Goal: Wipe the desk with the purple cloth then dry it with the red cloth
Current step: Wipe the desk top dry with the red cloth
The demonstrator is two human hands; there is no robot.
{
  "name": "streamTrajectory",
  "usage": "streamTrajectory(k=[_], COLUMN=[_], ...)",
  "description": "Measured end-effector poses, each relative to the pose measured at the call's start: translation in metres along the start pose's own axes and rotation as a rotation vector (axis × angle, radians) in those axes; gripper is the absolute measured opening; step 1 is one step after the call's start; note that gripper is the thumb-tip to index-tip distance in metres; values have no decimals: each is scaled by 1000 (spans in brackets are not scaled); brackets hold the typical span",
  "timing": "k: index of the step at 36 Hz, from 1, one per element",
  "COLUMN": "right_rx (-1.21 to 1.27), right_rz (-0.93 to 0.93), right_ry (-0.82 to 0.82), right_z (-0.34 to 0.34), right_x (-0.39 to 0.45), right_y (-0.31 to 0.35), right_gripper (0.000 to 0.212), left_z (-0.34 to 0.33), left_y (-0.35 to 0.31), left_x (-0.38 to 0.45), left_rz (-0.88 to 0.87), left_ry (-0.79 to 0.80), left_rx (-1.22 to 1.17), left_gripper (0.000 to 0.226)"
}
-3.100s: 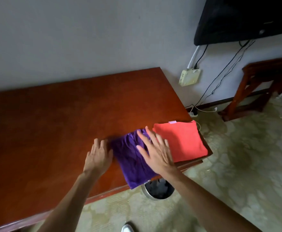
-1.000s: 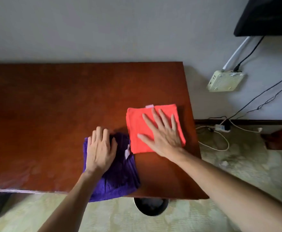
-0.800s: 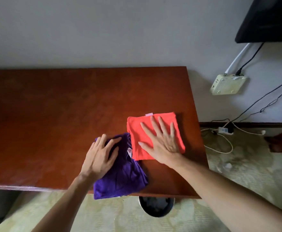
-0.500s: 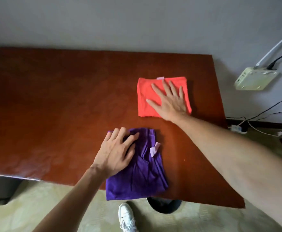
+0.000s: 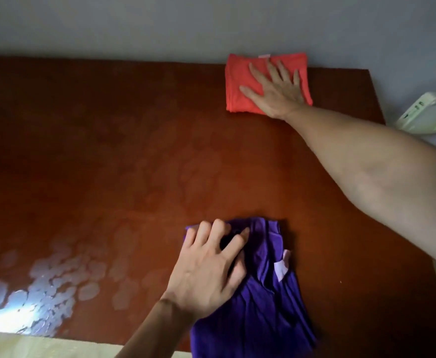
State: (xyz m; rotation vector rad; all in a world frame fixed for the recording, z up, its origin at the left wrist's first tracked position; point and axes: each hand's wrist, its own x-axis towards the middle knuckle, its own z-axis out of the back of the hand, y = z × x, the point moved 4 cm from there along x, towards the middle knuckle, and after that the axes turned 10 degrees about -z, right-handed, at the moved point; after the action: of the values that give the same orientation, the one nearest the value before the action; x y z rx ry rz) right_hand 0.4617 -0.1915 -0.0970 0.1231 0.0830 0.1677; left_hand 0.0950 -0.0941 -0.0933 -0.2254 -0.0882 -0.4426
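The purple cloth (image 5: 263,301) lies rumpled near the front edge of the reddish-brown desk (image 5: 108,151), its lower part hanging over the edge. My left hand (image 5: 209,270) rests on its left half, fingers spread and slightly bent, bunching the fabric. The folded red cloth (image 5: 240,83) sits at the far right of the desk against the wall. My right hand (image 5: 276,86) presses flat on it with straight, spread fingers.
A grey wall (image 5: 160,24) runs directly behind the desk. A white box (image 5: 428,115) hangs on the wall past the desk's right edge. Glare from the floor pattern shows on the desk's front left (image 5: 36,301). Pale floor (image 5: 43,348) lies below the front edge.
My right hand has slid the red cloth farther back to the wall. My left hand stays on the purple cloth, its fingers now more bent. The view has moved closer to the desk.
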Motion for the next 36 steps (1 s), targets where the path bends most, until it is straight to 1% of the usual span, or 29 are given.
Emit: streamTrajectory(k=[4, 8, 10, 12, 15, 19, 22, 24, 27, 30, 32, 36], right_rx=[-7, -3, -14, -17, -28, -35, -31, -41, -34, -27, -18, 3], right_rz=[17, 74, 102, 129, 93, 18, 26, 23, -29, -7, -22, -138], right_ry=[-2, 8, -4, -2, -10, -55, -59, -49, -37, -28, -22, -11], right_z=[-3, -6, -6, -12, -12, -17, -22, -25, -25, -23, -21, -16], right_x=[-23, -70, -105, -134, -195, -304, -390, -421, -423, -407, -387, -323], right_y=[4, 6, -6, -19, -56, -103, -115, -116, -114, -113, -112, -98], right_gripper=[75, 72, 72, 75, 79, 76, 75, 74, 74, 76, 78, 79], left_z=[3, 4, 5, 2, 5, 8, 15, 21, 30, 33, 33, 28], left_y=[1, 3, -3, 1, -5, -12, -15, -17, -19, -17, -17, -16], left_x=[0, -2, -3, -3, -6, -7, -5, -4, -2, -5, -10, -18], left_rz=[13, 16, -7, 13, 51, 74, 92, 95, 72, 59, 54, 21], left_ry=[6, 14, 3, 9, -4, 1, 31, 71, 120, 135, 138, 117], left_rx=[-3, 40, 66, 82, 98, 123, 148, 159, 158, 126, 119, 80], left_gripper=[41, 42, 43, 42, 40, 40, 40, 40, 45, 53, 55, 56])
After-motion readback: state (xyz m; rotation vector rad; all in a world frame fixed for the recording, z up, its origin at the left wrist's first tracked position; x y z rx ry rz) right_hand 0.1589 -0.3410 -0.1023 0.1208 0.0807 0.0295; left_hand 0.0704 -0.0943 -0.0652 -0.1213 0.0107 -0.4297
